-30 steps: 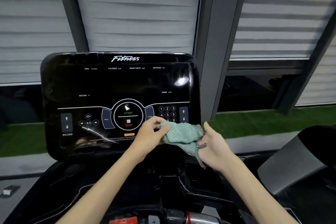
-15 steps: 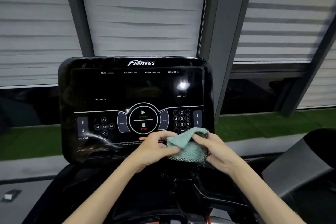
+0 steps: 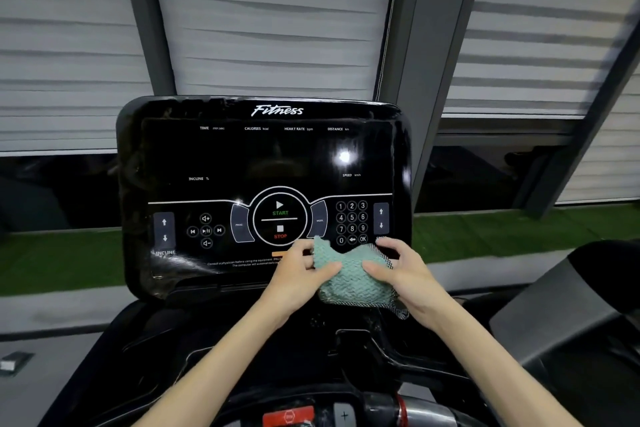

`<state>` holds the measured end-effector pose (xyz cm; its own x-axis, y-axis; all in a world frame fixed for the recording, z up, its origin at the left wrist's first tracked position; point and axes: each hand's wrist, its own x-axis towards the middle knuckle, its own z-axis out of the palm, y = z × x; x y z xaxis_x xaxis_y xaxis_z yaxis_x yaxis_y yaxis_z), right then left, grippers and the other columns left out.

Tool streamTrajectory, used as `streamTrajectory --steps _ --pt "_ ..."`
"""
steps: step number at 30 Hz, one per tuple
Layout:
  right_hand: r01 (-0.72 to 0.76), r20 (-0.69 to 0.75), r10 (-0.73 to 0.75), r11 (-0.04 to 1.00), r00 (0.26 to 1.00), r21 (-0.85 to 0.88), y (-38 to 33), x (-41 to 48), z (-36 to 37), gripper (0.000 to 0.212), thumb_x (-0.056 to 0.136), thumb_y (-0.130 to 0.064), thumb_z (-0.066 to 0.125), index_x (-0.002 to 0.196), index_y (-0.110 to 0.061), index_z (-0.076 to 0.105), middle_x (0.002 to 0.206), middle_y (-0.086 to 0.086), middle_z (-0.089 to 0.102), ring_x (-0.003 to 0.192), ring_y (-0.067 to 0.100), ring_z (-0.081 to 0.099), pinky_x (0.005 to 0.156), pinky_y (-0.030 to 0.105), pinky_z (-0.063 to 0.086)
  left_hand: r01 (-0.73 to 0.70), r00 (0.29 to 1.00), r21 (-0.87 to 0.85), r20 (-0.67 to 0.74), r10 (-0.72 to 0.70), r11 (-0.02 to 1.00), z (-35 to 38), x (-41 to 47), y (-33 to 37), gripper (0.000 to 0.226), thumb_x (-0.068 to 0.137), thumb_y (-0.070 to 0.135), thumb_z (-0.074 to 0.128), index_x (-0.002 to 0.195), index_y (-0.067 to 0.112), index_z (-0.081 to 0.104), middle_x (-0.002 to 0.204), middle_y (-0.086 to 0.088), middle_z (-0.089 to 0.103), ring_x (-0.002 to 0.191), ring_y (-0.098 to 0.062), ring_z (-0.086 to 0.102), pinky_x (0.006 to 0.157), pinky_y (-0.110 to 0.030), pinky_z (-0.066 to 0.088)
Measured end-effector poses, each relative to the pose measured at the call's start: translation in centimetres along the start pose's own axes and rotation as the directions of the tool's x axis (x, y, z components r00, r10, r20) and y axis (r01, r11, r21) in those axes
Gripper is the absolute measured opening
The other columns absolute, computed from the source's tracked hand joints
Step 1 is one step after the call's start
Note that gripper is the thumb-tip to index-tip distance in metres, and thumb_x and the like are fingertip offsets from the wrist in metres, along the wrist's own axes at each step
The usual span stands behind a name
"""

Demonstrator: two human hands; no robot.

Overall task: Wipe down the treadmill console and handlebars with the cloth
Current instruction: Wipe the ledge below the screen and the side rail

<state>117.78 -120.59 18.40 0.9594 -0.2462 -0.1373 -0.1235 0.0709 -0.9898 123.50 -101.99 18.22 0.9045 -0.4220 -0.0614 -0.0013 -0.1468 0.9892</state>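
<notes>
Slatted grey blinds (image 3: 270,28) and a strip of green turf (image 3: 502,232) behind. Treadmill console (image 3: 263,156): black, glossy, display dark. Cloth (image 3: 349,282): teal, bunched, held before the console's lower right corner, just under the number keypad (image 3: 351,222); contact with the panel cannot be told. Left hand (image 3: 294,276) and right hand (image 3: 405,272): each pinches the cloth, thumb on top, fingers curled behind, seemingly folding it into a pad before wiping. Handlebar (image 3: 429,411): at the bottom edge, untouched. Against a second ago: the cloth then hung loose from the left hand over the right hand's opened fingers; now it is gathered between both.
</notes>
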Motion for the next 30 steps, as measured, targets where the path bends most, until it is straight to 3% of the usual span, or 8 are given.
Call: streamTrajectory --steps 4,7,10,14,18,23,26,30 --pt "0.097 0.114 -0.084 0.988 0.990 -0.120 -0.6 -0.5 -0.8 0.044 0.082 -0.001 0.071 0.122 -0.018 0.060 0.098 0.016 0.073 0.090 0.028 0.071 0.081 0.038 0.056 -0.066 0.998 0.002 0.017 0.066 0.998 -1.0 0.1 -0.2 0.065 0.076 0.010 0.083 0.128 0.029 0.048 0.107 -0.007 0.071 0.087 -0.016 0.073 0.078 -0.023 0.056" --pt "0.133 0.138 -0.095 0.944 0.986 -0.303 -1.1 -1.0 -1.3 0.034 0.077 -0.001 0.077 0.108 -0.010 0.069 0.089 0.010 0.075 0.085 0.023 0.072 0.080 0.035 0.057 -0.141 0.989 0.343 0.014 0.145 0.929 -1.8 0.2 0.5 0.045 0.072 0.018 0.088 0.112 0.026 0.068 0.100 -0.001 0.067 0.081 -0.013 0.068 0.075 -0.014 0.053" --pt "0.167 0.116 -0.123 0.808 0.986 -0.565 -1.2 -1.0 -1.5 0.024 0.073 -0.007 0.082 0.093 -0.017 0.074 0.078 0.001 0.076 0.077 0.020 0.073 0.076 0.035 0.059 -0.202 0.970 0.649 0.029 0.241 0.733 -2.0 0.3 0.9 0.025 0.081 0.029 0.080 0.104 0.024 0.071 0.095 0.006 0.059 0.085 -0.012 0.058 0.080 -0.021 0.048" --pt "0.141 0.038 -0.179 0.608 0.983 -0.781 -0.9 -0.5 -1.7 0.019 0.071 -0.031 0.083 0.088 -0.028 0.076 0.082 -0.009 0.074 0.079 0.009 0.069 0.076 0.028 0.055 -0.221 0.975 0.718 0.137 0.176 0.660 -2.1 0.7 0.6 0.022 0.094 0.035 0.063 0.106 0.017 0.067 0.110 0.002 0.051 0.102 -0.010 0.047 0.091 -0.024 0.038" --pt "0.248 0.114 -0.239 0.663 0.964 -0.706 -1.5 -0.7 -1.8 0.009 0.078 -0.027 0.076 0.070 -0.027 0.073 0.073 -0.011 0.072 0.073 0.004 0.064 0.072 0.027 0.050 -0.103 0.978 0.471 0.210 0.002 0.876 -2.0 0.4 0.7 0.025 0.103 0.039 0.045 0.112 0.019 0.055 0.084 0.005 0.057 0.053 0.005 0.048 0.055 -0.017 0.039" --pt "0.128 0.186 -0.095 0.976 0.978 -0.175 -1.2 -0.3 -1.3 0.012 0.091 -0.020 0.064 0.097 -0.009 0.063 0.096 0.000 0.071 0.094 0.019 0.064 0.080 0.032 0.049 -0.058 0.983 0.226 0.184 0.016 0.972 -0.9 0.7 0.8 0.022 0.105 0.037 0.037 0.117 0.022 0.047 0.113 -0.009 0.067 0.099 -0.016 0.065 0.077 -0.028 0.058" --pt "0.004 0.321 0.004 1.000 0.947 -0.025 -0.7 -0.6 -0.9 0.037 0.089 -0.021 0.064 0.122 -0.016 0.049 0.120 0.004 0.067 0.110 0.025 0.064 0.085 0.045 0.054 -0.039 0.985 0.059 0.169 0.028 0.998 -0.3 0.6 1.1 0.022 0.106 0.034 0.035 0.113 0.016 0.045 0.110 -0.010 0.067 0.092 -0.013 0.067 0.071 -0.033 0.060" --pt "-0.003 0.257 0.006 1.000 0.966 -0.012 0.1 0.1 -1.1 0.048 0.085 -0.004 0.068 0.128 -0.011 0.046 0.115 0.018 0.068 0.107 0.034 0.065 0.091 0.051 0.052 -0.024 0.989 0.016 0.147 0.022 1.000 -0.3 0.3 1.5 0.024 0.106 0.039 0.030 0.112 0.019 0.041 0.091 -0.005 0.060 0.068 -0.005 0.062 0.055 -0.028 0.053"
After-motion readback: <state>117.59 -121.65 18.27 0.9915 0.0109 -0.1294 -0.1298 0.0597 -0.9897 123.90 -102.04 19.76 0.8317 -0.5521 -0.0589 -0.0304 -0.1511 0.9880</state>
